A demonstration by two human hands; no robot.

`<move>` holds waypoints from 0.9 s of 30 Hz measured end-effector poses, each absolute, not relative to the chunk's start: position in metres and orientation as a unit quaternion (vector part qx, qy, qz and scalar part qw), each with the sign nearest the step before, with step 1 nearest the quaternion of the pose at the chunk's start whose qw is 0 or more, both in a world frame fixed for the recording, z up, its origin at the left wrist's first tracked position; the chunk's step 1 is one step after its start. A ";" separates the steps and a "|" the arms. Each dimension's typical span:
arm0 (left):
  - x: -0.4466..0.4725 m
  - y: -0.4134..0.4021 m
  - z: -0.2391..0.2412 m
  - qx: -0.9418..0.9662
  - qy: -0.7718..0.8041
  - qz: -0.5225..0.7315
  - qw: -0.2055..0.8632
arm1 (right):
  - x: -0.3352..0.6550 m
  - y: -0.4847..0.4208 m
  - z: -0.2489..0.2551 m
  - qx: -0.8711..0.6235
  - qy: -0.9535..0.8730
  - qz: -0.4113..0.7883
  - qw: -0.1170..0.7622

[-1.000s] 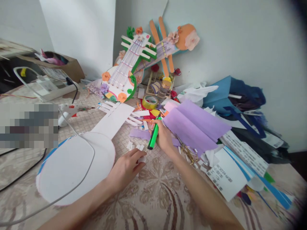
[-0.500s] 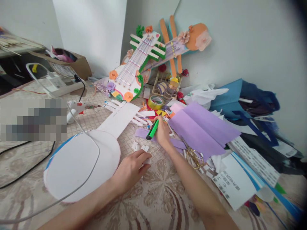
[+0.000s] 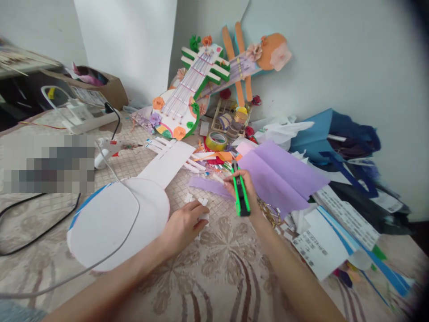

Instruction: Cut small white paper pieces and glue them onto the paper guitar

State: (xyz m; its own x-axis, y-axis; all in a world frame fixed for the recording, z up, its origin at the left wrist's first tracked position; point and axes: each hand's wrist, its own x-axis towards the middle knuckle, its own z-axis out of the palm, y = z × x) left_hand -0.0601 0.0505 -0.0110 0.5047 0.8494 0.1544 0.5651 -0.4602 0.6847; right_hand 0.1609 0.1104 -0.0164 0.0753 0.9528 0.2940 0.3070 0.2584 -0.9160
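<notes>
My right hand point(image 3: 246, 183) is closed around a green and black box cutter point(image 3: 241, 197), held above the table. A small white strip point(image 3: 219, 179) sticks out at its fingertips. On the tablecloth, my left hand point(image 3: 186, 223) has its fingers curled, with a small white piece point(image 3: 203, 216) between thumb and fingers. Several white offcuts point(image 3: 194, 199) lie just beyond it. To its left is a white guitar-shaped cutout point(image 3: 110, 223), its neck reaching away from me. A purple paper strip point(image 3: 209, 185) lies between the cutout's neck and my right hand.
A grey cable point(image 3: 136, 223) crosses the cutout. A glue gun point(image 3: 110, 150) lies beyond it. Decorated paper guitars point(image 3: 182, 96) lean at the back. Yellow tape point(image 3: 216, 141), purple paper point(image 3: 281, 174), gold scissors point(image 3: 271, 214) and a blue bag point(image 3: 313, 129) stand or lie towards the right.
My right hand has moved right and towards me with the box cutter, which now points away; a white strip shows at its fingertips. The left hand has barely moved.
</notes>
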 end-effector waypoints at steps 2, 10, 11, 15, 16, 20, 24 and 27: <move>-0.059 0.050 -0.011 0.823 0.426 0.248 0.283 | 0.167 0.093 -0.021 -0.559 -0.642 0.239 0.467; -0.058 0.050 -0.014 0.831 0.413 0.250 0.276 | 0.155 0.132 -0.020 -0.567 -0.675 0.187 0.434; -0.058 0.051 -0.014 0.831 0.413 0.249 0.276 | 0.149 0.143 -0.019 -0.554 -0.685 0.197 0.430; -0.059 0.052 -0.014 0.833 0.410 0.252 0.274 | 0.125 0.174 -0.021 -0.505 -0.725 0.235 0.406; -0.060 0.052 -0.014 0.833 0.409 0.253 0.273 | 0.121 0.178 -0.022 -0.496 -0.732 0.242 0.400; -0.060 0.050 -0.010 0.836 0.406 0.240 0.280 | 0.114 0.184 -0.028 -0.479 -0.743 0.256 0.392; -0.059 0.049 -0.010 0.839 0.406 0.226 0.282 | 0.114 0.191 -0.033 -0.482 -0.746 0.246 0.387; -0.059 0.049 -0.010 0.842 0.407 0.217 0.280 | 0.113 0.197 -0.035 -0.477 -0.758 0.232 0.379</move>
State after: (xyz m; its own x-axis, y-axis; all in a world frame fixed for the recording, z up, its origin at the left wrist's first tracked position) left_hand -0.0585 0.0491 -0.0100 0.5738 0.8073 0.1378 0.5637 -0.5114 0.6487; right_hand 0.1130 0.1966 -0.0349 -0.2566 0.8996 0.3534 0.5478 0.4366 -0.7137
